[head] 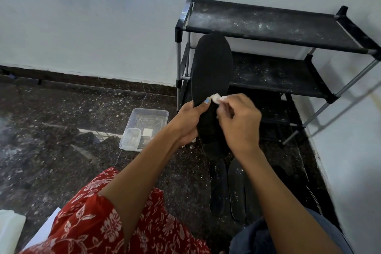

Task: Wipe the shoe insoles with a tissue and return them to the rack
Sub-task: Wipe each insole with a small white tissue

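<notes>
Black and felt-like, the insole [212, 72] is held up in front of the rack [288, 27], its toe end pointing up toward the top shelf and its heel end hanging down past the wrists. It is gripped at its left edge near the middle by the left hand [189, 121], the thumb laid over the front face and the fingers curled behind. A small white tissue [219, 98] is pinched in the bent fingers of the right hand [239, 121] and is pressed against the insole's face just beside the left thumb. The lower half of the insole is partly hidden by both hands.

The rack is stood against the white wall, its dark shelves speckled with pale dust. Two more dark insoles [226, 187] are laid side by side on the speckled dark floor [61, 119], below the hands and near the rack's foot. A clear plastic box [144, 128] with small items inside is set on the floor to the left of the left hand, well apart from the rack. A red flowered sleeve [92, 218] is seen on the left arm.
</notes>
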`<state>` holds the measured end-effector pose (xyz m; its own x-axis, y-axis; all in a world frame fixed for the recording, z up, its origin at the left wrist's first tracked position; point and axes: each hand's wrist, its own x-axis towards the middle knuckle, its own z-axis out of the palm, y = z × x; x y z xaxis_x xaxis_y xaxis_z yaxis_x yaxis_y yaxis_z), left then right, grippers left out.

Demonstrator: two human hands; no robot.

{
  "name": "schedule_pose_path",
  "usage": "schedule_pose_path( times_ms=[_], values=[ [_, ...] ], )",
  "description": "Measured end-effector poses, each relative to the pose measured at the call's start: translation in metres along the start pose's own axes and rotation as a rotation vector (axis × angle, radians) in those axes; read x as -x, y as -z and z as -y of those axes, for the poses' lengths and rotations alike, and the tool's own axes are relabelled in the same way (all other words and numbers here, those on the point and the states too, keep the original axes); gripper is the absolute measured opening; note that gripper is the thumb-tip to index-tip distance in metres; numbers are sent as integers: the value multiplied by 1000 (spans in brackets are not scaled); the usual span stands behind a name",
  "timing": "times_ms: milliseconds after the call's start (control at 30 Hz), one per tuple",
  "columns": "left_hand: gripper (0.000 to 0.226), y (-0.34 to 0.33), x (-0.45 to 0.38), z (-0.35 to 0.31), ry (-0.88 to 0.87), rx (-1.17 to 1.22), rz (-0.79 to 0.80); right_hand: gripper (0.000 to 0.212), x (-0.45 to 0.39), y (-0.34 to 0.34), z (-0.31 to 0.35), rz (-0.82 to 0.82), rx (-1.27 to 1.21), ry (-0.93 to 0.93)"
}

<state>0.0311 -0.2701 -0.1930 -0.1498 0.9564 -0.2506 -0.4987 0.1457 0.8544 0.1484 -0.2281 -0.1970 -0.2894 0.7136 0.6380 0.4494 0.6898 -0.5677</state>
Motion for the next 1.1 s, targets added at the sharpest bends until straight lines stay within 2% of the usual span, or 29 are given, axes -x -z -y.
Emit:
schedule_pose_path(
  times_ms=[133, 200, 300, 500, 567, 700, 867, 1000, 1100],
  values=[
    [24, -2, 2, 1, 24, -15, 33, 11, -13, 13, -13, -199, -34, -123],
    [22, -2, 3, 1, 11, -35, 37, 10, -15, 16, -10, -249, -64, -93],
    [17, -4, 3, 3, -16, -45, 64, 12, -11, 10, -7, -172, -72, -17],
    [27, -3, 4, 5, -44, -161, 123, 16, -3, 0, 1, 49, -37, 99],
    [28, -2, 4, 6, -40, -170, 123, 15, -3, 1, 2, 46, -5, 102],
    [33, -4, 3, 6, -31, -170, 146, 17, -7, 4, -4, -38, 38, -34],
    [35, -3, 3, 10, -46, -225, 142, 14, 0, -1, 13, 121, -50, 119],
    [33, -4, 2, 11, -20, -205, 183, 13, -5, 1, 1, -30, -17, -33],
    [33, -6, 2, 15, -22, -249, 176, 12, -4, -2, 6, 23, -52, 7]
  ],
)
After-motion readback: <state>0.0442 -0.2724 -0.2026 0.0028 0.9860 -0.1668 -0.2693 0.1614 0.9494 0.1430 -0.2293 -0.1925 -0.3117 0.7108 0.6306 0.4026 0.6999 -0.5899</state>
